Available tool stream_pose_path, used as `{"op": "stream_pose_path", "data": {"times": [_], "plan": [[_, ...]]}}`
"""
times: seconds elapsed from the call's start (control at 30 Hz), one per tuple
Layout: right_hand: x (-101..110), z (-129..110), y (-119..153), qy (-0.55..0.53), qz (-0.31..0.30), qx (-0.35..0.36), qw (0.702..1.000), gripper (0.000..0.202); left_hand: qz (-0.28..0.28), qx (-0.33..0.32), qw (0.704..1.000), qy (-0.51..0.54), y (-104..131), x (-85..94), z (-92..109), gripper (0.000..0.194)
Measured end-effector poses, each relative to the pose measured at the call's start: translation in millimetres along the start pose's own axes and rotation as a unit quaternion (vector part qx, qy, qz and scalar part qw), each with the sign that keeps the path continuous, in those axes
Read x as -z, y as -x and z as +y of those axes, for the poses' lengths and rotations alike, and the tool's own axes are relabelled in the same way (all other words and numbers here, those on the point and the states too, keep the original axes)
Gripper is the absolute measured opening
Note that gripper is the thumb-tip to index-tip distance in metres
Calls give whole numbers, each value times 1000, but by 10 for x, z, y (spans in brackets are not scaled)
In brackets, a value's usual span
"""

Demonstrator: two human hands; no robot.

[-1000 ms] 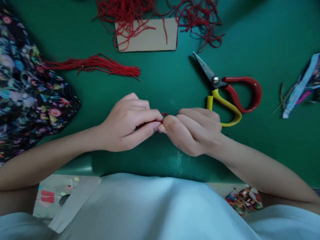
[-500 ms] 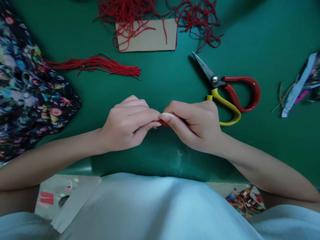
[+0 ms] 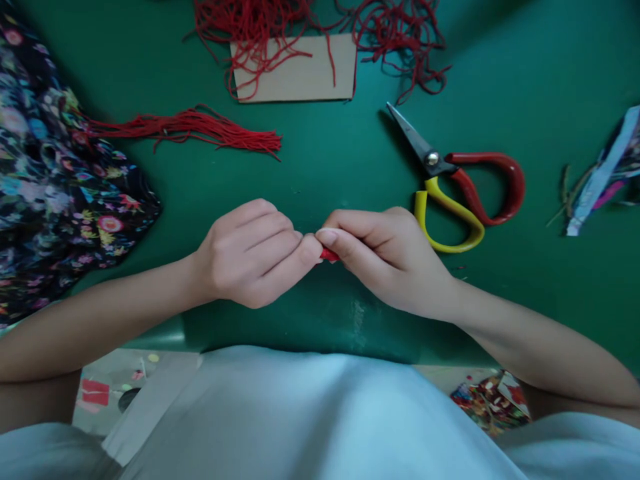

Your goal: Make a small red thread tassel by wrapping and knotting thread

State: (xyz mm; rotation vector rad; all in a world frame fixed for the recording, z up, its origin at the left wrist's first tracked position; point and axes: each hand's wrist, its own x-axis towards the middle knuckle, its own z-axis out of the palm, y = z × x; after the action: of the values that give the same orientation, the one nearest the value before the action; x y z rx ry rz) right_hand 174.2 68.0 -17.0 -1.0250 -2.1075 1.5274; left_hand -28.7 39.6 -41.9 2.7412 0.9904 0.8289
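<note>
Between my fingertips is a small red piece (image 3: 329, 255), mostly hidden, so I cannot make out its kind. My left hand (image 3: 253, 257) is closed, thumb and fingers pinching at its left side. From the right, my right hand (image 3: 387, 257) pinches the same piece between thumb and bent forefinger. Both hands meet just above the green table (image 3: 310, 320). Close beyond my right hand lie scissors (image 3: 433, 160) with one red and one yellow handle. A bundle of red cords (image 3: 200, 128) lies beyond my left hand.
A tangle of red cord (image 3: 260, 20) partly covers a flat cardboard piece (image 3: 305, 70) at the back, with more loose red cord (image 3: 400, 43) beside it. Flowered dark cloth (image 3: 75, 193) lies at the left. Fabric strips (image 3: 603, 170) sit at the far right.
My left hand has rolled over, its thumb now pressed to the fingertips near the red piece. My right hand has shifted slightly down, uncovering more of the yellow handle.
</note>
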Motion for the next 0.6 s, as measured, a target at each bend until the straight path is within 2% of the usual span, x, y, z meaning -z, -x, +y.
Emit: {"op": "stream_pose_path", "data": {"times": [0.07,0.2,0.33,0.5,0.6], "plan": [[-10,-2,12,18,11,9,1000,30,18,-19,999,-23,21,-1,2,15],[-28,-18,24,27,11,-7,1000,31,-9,-31,998,-54,20,23,8,11],[-41,-19,19,26,14,-9,1000,34,15,-65,996,-57,-9,43,4,8],[-70,14,26,44,47,5,998,33,-5,-26,998,-59,-17,-2,9,12],[-94,35,41,64,73,12,995,33,-11,14,1000,-2,-28,-30,23,16]]}}
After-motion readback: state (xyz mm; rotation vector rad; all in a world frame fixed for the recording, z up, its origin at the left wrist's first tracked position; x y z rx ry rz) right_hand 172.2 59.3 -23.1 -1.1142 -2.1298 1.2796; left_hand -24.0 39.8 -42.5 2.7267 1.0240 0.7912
